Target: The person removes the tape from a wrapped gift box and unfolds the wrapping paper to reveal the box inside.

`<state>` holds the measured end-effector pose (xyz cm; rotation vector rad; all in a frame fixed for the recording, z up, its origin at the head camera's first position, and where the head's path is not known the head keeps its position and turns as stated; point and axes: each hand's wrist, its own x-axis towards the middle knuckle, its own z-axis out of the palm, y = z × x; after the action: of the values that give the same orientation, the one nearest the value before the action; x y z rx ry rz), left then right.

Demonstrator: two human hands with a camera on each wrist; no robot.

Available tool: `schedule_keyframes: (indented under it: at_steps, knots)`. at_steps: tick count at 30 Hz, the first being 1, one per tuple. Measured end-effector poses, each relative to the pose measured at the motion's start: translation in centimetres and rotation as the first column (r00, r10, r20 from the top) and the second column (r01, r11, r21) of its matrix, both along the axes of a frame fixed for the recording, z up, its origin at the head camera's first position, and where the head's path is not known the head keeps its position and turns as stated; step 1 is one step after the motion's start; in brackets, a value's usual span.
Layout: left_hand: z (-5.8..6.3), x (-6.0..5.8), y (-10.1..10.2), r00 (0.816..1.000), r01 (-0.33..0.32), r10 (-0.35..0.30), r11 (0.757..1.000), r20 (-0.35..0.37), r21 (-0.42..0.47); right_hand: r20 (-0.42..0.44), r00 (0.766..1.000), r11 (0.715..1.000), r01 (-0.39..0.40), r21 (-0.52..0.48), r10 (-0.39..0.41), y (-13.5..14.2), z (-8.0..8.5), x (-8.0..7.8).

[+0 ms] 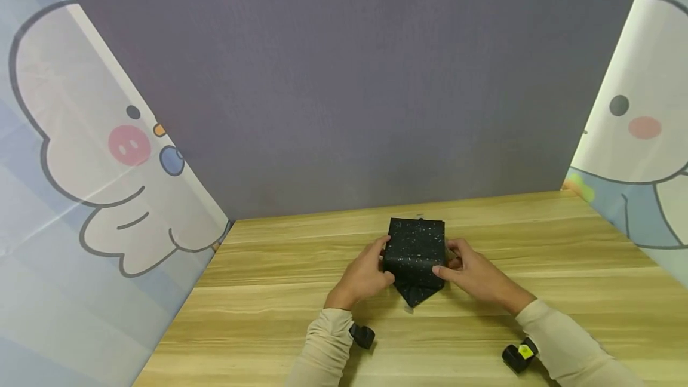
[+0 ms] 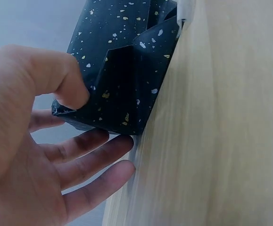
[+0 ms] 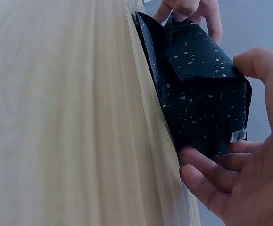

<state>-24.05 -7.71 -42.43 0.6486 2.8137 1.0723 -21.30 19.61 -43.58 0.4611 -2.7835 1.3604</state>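
A box wrapped in black paper with white and gold specks [image 1: 416, 240] sits on the wooden table. At its near end, a pointed paper flap [image 1: 412, 296] lies low against the tabletop, with clear tape [image 1: 409, 310] at its tip. My left hand [image 1: 365, 273] holds the box's left side, thumb at the near edge and fingers along the side. On the opposite side my right hand [image 1: 473, 270] grips it, thumb on the near upper edge [image 3: 242, 70] and fingertips low on the side. Another bit of clear tape [image 3: 238, 136] sticks to a corner by the right fingers.
The wood-grain table [image 1: 269, 315] runs back to a grey upright panel [image 1: 344, 88]. Cartoon-printed sheets stand at the left [image 1: 80, 136] and right [image 1: 639, 106]. Each wrist wears a small black camera, on the left [image 1: 362, 336] and right [image 1: 518, 357].
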Motion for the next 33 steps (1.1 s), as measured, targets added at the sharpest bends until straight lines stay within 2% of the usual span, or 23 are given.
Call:
schedule_keyframes:
  at_steps: [6,15,21,29,33]
  knots:
    - [0.03,-0.18,-0.02,1.0,0.007,-0.007,1.0,-0.004,-0.024,-0.002,1.0,1.0,-0.016,0.0,0.016,0.1,0.27,0.06]
    - [0.69,-0.08,-0.29,0.999,0.042,-0.041,0.998,0.03,-0.05,0.011,1.0,1.0,-0.013,0.015,0.012,0.18,0.35,0.13]
    - [0.6,0.11,-0.7,0.998,0.048,-0.045,0.996,0.04,-0.075,0.007,1.0,1.0,-0.007,0.022,0.007,-0.1,0.28,0.24]
    - [0.45,0.32,-0.79,0.995,0.104,-0.102,0.99,0.023,-0.095,-0.004,1.0,0.999,0.006,0.035,-0.006,-0.2,0.35,0.38]
    - [0.28,0.31,-0.68,0.992,0.129,-0.13,0.982,0.003,-0.135,-0.001,1.0,0.999,0.011,0.033,-0.011,-0.08,0.28,0.27]
